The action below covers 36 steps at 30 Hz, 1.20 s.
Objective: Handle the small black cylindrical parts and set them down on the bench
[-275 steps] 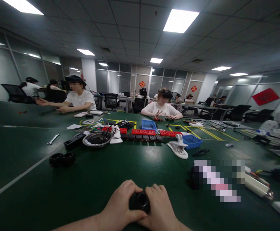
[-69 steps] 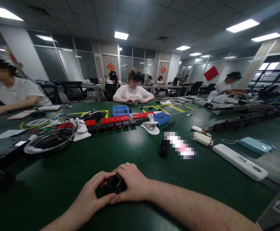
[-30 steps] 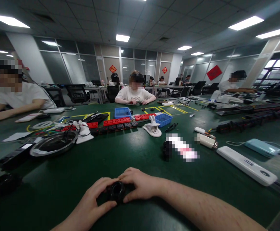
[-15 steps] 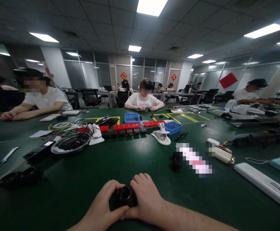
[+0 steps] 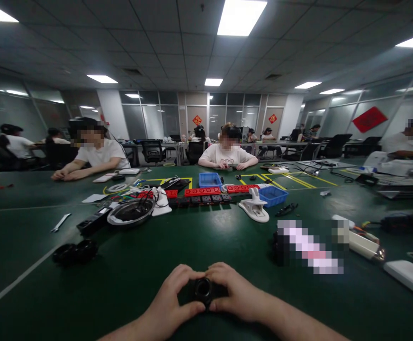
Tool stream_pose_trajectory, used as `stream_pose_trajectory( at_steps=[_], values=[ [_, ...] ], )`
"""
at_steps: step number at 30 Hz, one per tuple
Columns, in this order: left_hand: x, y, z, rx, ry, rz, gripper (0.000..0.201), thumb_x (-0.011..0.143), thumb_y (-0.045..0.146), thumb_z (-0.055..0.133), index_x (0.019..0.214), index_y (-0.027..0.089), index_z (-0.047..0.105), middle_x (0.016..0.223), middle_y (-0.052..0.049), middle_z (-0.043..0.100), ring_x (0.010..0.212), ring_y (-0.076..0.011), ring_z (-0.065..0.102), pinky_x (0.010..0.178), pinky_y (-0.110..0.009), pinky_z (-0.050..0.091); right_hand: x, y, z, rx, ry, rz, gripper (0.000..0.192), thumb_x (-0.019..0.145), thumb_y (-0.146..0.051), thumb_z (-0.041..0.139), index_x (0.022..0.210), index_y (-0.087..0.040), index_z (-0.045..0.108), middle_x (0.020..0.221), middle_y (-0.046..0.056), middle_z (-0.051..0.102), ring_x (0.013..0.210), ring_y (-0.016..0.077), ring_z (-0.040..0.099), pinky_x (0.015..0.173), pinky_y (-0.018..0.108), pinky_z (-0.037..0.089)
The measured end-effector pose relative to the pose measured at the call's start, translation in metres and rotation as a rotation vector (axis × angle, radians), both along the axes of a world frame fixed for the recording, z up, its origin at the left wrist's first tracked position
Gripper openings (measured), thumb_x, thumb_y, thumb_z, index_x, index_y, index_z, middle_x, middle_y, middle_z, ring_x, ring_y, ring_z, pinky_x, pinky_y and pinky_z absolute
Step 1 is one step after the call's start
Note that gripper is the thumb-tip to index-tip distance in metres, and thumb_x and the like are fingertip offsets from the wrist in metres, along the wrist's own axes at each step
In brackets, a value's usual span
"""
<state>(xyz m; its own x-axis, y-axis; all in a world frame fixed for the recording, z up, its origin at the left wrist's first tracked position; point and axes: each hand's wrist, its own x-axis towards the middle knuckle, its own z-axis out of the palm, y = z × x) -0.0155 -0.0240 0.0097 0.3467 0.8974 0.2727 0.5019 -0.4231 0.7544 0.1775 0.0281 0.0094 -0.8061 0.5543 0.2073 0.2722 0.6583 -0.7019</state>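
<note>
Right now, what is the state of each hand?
Left hand: closed on the black ring part.
Right hand: closed on the same part.

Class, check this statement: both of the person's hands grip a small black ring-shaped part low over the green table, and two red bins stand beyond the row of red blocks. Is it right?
Not quite. The bins are blue, not red: one blue bin and another blue bin, as the head view shows. The rest holds: the left hand and right hand grip the black ring-shaped part over the green table, beyond the red blocks.
</note>
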Motion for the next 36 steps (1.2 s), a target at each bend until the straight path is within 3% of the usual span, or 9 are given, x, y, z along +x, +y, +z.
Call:
stream_pose_trajectory(
  at_steps=[5, 9, 12, 16, 19, 23, 27, 33, 36],
  values=[
    [0.003, 0.002, 0.000, -0.058, 0.011, 0.069, 0.029, 0.064, 0.031, 0.067, 0.089, 0.020, 0.056, 0.082, -0.001, 0.050, 0.077, -0.0190, 0.049, 0.067, -0.029, 0.040, -0.011, -0.009, -0.003, 0.069, -0.151, -0.287, 0.047, 0.048, -0.046, 0.073, 0.079, -0.017, 0.055, 0.081, 0.002, 0.054, 0.077, 0.0185, 0.047, 0.064, 0.027, 0.037],
    [0.004, 0.003, -0.002, -0.048, 0.016, 0.128, 0.029, 0.063, 0.030, 0.068, 0.088, 0.019, 0.055, 0.081, -0.002, 0.050, 0.076, -0.0191, 0.049, 0.067, -0.029, 0.040, -0.019, -0.015, -0.004, 0.221, -0.212, -0.417, 0.052, 0.045, -0.057, 0.069, 0.074, -0.017, 0.052, 0.077, 0.002, 0.052, 0.075, 0.0198, 0.046, 0.067, 0.031, 0.037],
    [0.004, 0.001, -0.001, 0.000, -0.004, 0.110, 0.032, 0.065, 0.035, 0.066, 0.090, 0.019, 0.054, 0.085, -0.003, 0.051, 0.080, -0.0202, 0.050, 0.069, -0.030, 0.041, -0.017, -0.015, -0.005, 0.218, -0.158, -0.402, 0.074, 0.040, -0.060, 0.069, 0.097, -0.016, 0.051, 0.097, 0.008, 0.052, 0.090, 0.0258, 0.046, 0.080, 0.039, 0.035],
    [0.001, -0.002, -0.002, 0.052, -0.038, 0.060, 0.052, 0.061, 0.041, 0.067, 0.106, 0.022, 0.048, 0.108, -0.006, 0.049, 0.099, -0.0248, 0.045, 0.085, -0.036, 0.037, -0.005, -0.010, -0.008, 0.036, -0.070, -0.234, 0.111, 0.042, -0.060, 0.069, 0.131, -0.014, 0.020, 0.129, 0.016, 0.031, 0.117, 0.0317, 0.029, 0.096, 0.044, 0.024],
    [-0.002, -0.003, -0.006, 0.069, -0.042, 0.055, 0.063, 0.059, 0.042, 0.069, 0.114, 0.023, 0.043, 0.115, -0.008, 0.045, 0.105, -0.0265, 0.041, 0.090, -0.039, 0.033, 0.001, -0.010, -0.003, -0.072, -0.067, -0.097, 0.104, 0.050, -0.053, 0.069, 0.132, -0.017, 0.018, 0.130, 0.014, 0.033, 0.118, 0.0301, 0.030, 0.098, 0.047, 0.018],
    [-0.001, -0.003, -0.005, 0.030, -0.014, 0.028, 0.046, 0.064, 0.035, 0.067, 0.105, 0.023, 0.051, 0.101, -0.004, 0.052, 0.095, -0.0222, 0.048, 0.082, -0.034, 0.039, 0.002, -0.012, 0.014, -0.117, -0.133, 0.022, 0.070, 0.061, -0.040, 0.067, 0.123, -0.023, 0.038, 0.124, 0.007, 0.044, 0.116, 0.0267, 0.034, 0.099, 0.051, 0.004],
    [-0.002, -0.001, -0.001, -0.029, -0.002, -0.018, 0.041, 0.064, 0.031, 0.069, 0.102, 0.025, 0.055, 0.093, -0.002, 0.054, 0.087, -0.0194, 0.050, 0.075, -0.030, 0.040, 0.001, -0.010, 0.017, -0.108, -0.140, -0.014, 0.034, 0.067, -0.028, 0.063, 0.099, -0.021, 0.056, 0.108, 0.005, 0.054, 0.106, 0.0225, 0.044, 0.098, 0.045, 0.015],
    [-0.006, 0.004, -0.002, -0.078, -0.028, -0.139, 0.044, 0.061, 0.030, 0.070, 0.102, 0.026, 0.056, 0.087, 0.000, 0.053, 0.078, -0.0171, 0.051, 0.066, -0.025, 0.039, -0.005, -0.011, -0.005, 0.133, -0.175, -0.199, 0.049, 0.047, -0.049, 0.073, 0.080, -0.018, 0.053, 0.081, -0.001, 0.053, 0.081, 0.0173, 0.049, 0.094, 0.040, 0.023],
    [-0.001, 0.003, -0.003, -0.091, 0.017, -0.037, 0.043, 0.057, 0.025, 0.073, 0.098, 0.024, 0.057, 0.082, 0.001, 0.052, 0.075, -0.0167, 0.050, 0.064, -0.025, 0.038, -0.015, -0.016, -0.009, 0.265, -0.222, -0.309, 0.052, 0.042, -0.055, 0.071, 0.072, -0.017, 0.052, 0.075, -0.001, 0.052, 0.076, 0.0176, 0.047, 0.088, 0.038, 0.029]
  ],
)
